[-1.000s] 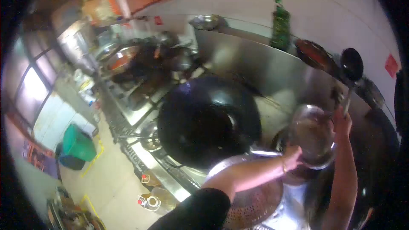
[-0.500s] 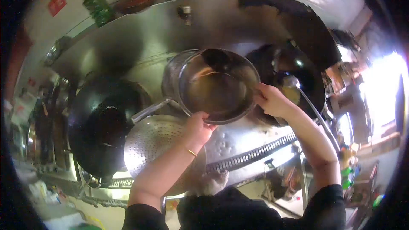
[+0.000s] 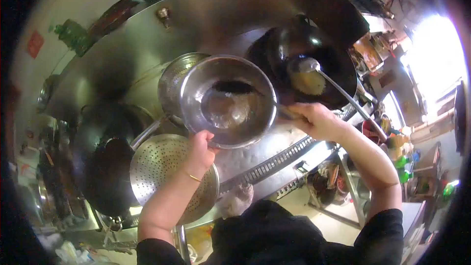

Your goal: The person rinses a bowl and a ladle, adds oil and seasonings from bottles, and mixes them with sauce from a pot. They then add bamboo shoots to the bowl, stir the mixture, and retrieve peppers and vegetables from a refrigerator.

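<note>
Stainless steel backsplash (image 3: 147, 44), white wall (image 3: 73, 0) with red sign (image 3: 35, 44), bright window (image 3: 431, 49) glare at right, pale floor (image 3: 333, 225) below

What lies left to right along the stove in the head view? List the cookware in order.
Left wok → strainer → bowl, ladle inside → right wok

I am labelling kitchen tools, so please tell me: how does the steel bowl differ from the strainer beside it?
The bowl has solid, smooth walls; the strainer is full of small holes. The left hand grips the bowl by its rim, while the strainer lies unheld, partly under that forearm. Both are round and made of shiny metal.
</note>
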Tool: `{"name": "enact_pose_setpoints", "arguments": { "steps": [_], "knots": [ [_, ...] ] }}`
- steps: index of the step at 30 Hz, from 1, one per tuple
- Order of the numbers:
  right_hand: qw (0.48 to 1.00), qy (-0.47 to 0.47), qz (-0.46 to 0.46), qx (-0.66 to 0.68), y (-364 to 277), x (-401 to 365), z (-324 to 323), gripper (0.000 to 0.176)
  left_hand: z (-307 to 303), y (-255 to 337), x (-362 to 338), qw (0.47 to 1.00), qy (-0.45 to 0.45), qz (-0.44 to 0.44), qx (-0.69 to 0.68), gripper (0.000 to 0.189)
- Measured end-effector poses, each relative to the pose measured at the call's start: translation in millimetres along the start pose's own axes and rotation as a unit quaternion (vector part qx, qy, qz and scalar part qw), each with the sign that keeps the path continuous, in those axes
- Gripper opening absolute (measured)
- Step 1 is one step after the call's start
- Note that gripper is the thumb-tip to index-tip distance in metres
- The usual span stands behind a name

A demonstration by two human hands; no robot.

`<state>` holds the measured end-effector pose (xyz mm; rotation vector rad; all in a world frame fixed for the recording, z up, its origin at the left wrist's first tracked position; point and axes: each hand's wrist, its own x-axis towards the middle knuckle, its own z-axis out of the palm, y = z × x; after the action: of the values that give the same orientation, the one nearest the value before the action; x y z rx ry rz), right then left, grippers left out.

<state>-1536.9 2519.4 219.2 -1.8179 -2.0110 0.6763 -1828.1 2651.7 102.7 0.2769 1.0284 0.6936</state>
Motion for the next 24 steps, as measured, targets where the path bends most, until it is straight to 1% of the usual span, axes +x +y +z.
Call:
{"name": "enact_pose_setpoints", "arguments": {
  "steps": [1, 2, 5, 6, 7, 8, 9, 10, 11, 13, 14, 15, 16, 17, 19, 20, 22, 23, 24],
  "knots": [
    [0.999, 0.028, 0.018, -0.01, -3.9, 3.5, 2.1, 0.033, 1.4, 2.7, -4.4, 0.999, 0.016, 0.023, 0.025, 0.025],
    [0.995, 0.089, 0.009, -0.048, 11.8, 7.3, 19.9, 0.03, -5.0, 6.7, -1.9, 0.999, -0.022, 0.007, 0.033, 0.033],
    [0.985, 0.142, 0.093, 0.044, 23.5, 9.1, 60.9, 0.029, -8.1, 9.4, 5.8, 0.996, -0.044, 0.066, 0.03, 0.044],
    [0.984, 0.132, 0.085, 0.079, 38.1, 6.2, 85.0, 0.029, -5.4, 11.6, 6.7, 0.994, -0.044, 0.083, 0.053, 0.054],
    [0.944, 0.048, 0.215, 0.246, 28.3, 0.5, 98.2, 0.028, -3.4, 12.9, 8.3, 0.993, -0.042, 0.091, 0.062, 0.058],
    [0.879, 0.037, 0.277, 0.387, 15.7, -7.2, 108.8, 0.029, -1.8, 13.7, 10.0, 0.992, -0.04, 0.099, 0.069, 0.063],
    [0.82, 0.042, 0.346, 0.453, 4.2, -12.8, 123.3, 0.03, -0.3, 13.9, 11.6, 0.991, -0.037, 0.107, 0.075, 0.068],
    [0.734, 0.031, 0.355, 0.578, -0.9, -17.8, 134.9, 0.035, 6.6, 13.1, 5.5, 0.989, -0.028, 0.115, 0.087, 0.072],
    [0.602, 0.011, 0.358, 0.713, -1.5, -23.7, 146.3, 0.04, 9.0, 12.1, 2.8, 0.99, -0.019, 0.114, 0.084, 0.065],
    [0.651, -0.005, 0.318, 0.689, -5.8, -31.1, 153.0, 0.044, 8.8, 7.7, -0.6, 0.991, -0.002, 0.111, 0.079, 0.05],
    [0.786, 0.047, 0.28, 0.549, -8.3, -33.5, 152.3, 0.044, -1.8, 7.6, 9.1, 0.995, 0.008, 0.072, 0.068, 0.044],
    [0.888, 0.095, 0.232, 0.385, -16.4, -36.3, 147.0, 0.044, -4.7, 9.3, 10.9, 0.998, 0.018, 0.032, 0.057, 0.038],
    [0.953, 0.137, 0.175, 0.204, -20.9, -40.0, 144.5, 0.044, -9.2, 7.1, 8.7, 0.999, 0.002, 0.012, 0.032, 0.028],
    [0.962, 0.148, 0.189, 0.128, -14.1, -38.4, 142.7, 0.044, -11.9, 5.9, 6.1, 0.999, 0.0, 0.011, 0.036, 0.028],
    [0.946, 0.17, 0.247, 0.121, -12.1, -32.0, 132.0, 0.038, -16.1, 6.0, -0.6, 0.999, -0.008, 0.012, 0.047, 0.028],
    [0.941, 0.19, 0.257, 0.114, -6.7, -25.4, 129.1, 0.036, -16.5, 4.5, -5.9, 0.998, 0.006, 0.009, 0.058, 0.032],
    [0.928, 0.229, 0.274, 0.103, 7.7, -11.2, 133.3, 0.03, -18.8, 2.7, -16.1, 0.999, -0.002, 0.007, 0.048, 0.035],
    [0.919, 0.252, 0.278, 0.124, 11.3, -7.0, 137.8, 0.028, -21.8, 3.0, -20.3, 0.999, -0.005, 0.008, 0.043, 0.037],
    [0.908, 0.274, 0.281, 0.145, 14.8, -1.5, 142.2, 0.026, -27.6, 2.2, -20.8, 0.998, 0.024, 0.027, 0.05, 0.039]
  ]
}}
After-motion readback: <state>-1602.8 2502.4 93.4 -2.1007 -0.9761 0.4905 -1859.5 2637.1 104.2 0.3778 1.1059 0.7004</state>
